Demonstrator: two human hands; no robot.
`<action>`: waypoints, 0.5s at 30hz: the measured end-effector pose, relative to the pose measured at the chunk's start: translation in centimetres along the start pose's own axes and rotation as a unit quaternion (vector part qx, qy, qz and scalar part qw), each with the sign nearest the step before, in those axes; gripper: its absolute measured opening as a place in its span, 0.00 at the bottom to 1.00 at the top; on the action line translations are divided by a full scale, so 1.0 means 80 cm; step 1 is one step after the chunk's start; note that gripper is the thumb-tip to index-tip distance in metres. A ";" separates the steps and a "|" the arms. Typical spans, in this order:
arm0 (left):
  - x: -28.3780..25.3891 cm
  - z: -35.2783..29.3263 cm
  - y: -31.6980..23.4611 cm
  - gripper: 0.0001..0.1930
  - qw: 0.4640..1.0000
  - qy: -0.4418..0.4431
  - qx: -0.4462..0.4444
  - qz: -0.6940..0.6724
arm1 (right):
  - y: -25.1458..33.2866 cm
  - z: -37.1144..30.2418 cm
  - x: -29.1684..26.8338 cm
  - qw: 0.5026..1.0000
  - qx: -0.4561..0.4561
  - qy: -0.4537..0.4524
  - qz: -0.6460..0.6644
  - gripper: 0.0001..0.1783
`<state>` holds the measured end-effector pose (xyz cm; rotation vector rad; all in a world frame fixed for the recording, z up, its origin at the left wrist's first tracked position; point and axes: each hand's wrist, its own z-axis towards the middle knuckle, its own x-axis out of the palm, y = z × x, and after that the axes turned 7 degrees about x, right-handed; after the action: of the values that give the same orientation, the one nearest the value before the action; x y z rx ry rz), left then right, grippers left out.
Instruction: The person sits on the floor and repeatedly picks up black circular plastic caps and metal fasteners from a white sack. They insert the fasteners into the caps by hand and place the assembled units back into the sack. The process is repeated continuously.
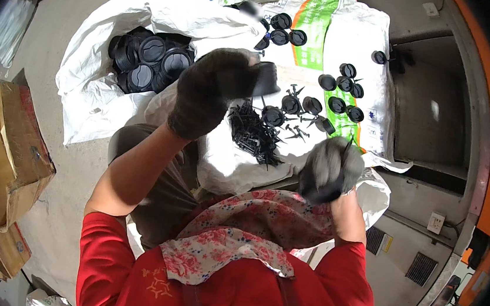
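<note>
My left hand [204, 90], in a dark glove, is raised above the white sack and closed on a black round cap [267, 79]. To the right and nearer me is my right hand [331, 168], in a grey and black glove with curled fingers. A thin black spike [349, 143] sticks up from it; the rest of that piece is hidden. Between the hands lies a pile of black spikes [253, 133]. Beside the pile, several caps [272, 116] lie among loose spikes [298, 132].
An open white sack [91, 61] full of black caps [151, 49] stands at the left. More caps [337, 105] are scattered over the printed sack [371, 41] on the right. Cardboard boxes [6, 148] sit far left. A grey machine cabinet [429, 112] borders the right side.
</note>
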<state>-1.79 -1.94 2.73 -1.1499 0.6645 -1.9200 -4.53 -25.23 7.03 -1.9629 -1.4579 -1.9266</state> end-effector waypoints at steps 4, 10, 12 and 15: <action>0.027 -0.016 0.040 0.18 0.888 -0.035 -0.305 -0.343 | 0.006 0.032 0.032 0.965 -0.121 -0.229 -0.042 0.17; 0.020 -0.005 0.008 0.24 0.884 0.192 -0.020 0.425 | -0.016 0.087 -0.040 0.683 -0.214 -0.263 -0.647 0.15; 0.018 -0.006 0.005 0.25 0.815 0.216 -0.005 0.537 | -0.020 0.102 -0.045 0.682 -0.173 -0.258 -0.662 0.19; -0.025 -0.008 0.012 0.24 0.703 0.121 0.113 0.692 | -0.011 0.110 -0.134 0.423 -0.240 -0.268 -0.832 0.21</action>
<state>-1.47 -0.79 0.81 -0.0024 0.9783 -0.7329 3.88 -25.67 -4.02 -0.3708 -4.6200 -1.7366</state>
